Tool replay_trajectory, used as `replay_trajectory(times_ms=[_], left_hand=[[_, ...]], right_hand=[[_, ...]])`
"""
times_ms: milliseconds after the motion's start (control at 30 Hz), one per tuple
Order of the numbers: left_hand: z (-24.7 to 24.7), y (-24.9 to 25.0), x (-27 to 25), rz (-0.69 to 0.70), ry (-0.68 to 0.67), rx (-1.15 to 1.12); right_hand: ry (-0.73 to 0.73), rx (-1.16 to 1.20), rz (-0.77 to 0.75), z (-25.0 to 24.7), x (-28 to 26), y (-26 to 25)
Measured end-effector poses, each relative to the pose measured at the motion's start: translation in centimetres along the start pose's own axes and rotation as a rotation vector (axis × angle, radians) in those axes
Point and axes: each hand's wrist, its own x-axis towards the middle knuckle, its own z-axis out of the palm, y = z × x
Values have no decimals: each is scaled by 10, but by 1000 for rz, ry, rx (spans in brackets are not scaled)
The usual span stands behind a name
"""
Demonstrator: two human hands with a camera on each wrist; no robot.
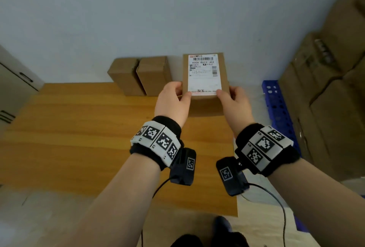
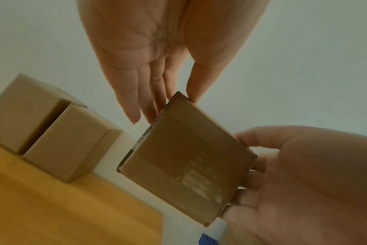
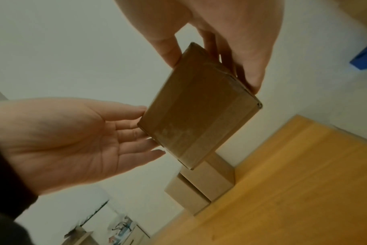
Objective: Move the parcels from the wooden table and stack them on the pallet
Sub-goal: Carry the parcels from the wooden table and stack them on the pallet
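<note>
Because the labelled parcel is held only at its near end, between thumbs on top and fingers beneath and at the sides, most of it projects beyond the grip toward the wall; a slack pinch would probably let the far end tip and drop. At centre-left of the head view, the left hand pinches the near left corner. At centre-right, the right hand pinches the near right corner. The parcel hangs clear above the wooden table, right of two parcels against the wall. The blue pallet lies at the right edge; a hurried swing toward it could clip the stacked cartons.
</note>
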Motion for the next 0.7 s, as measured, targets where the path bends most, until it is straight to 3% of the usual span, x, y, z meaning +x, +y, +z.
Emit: replay_trajectory(times_ms=[400,700], left_hand=[[-47,65,-91,390,46,-64],[-30,137,-159,607,-16,-172]], right_hand=[[182,48,-291,-70,-109,-63],[338,34,-403,-163,-177,-87]])
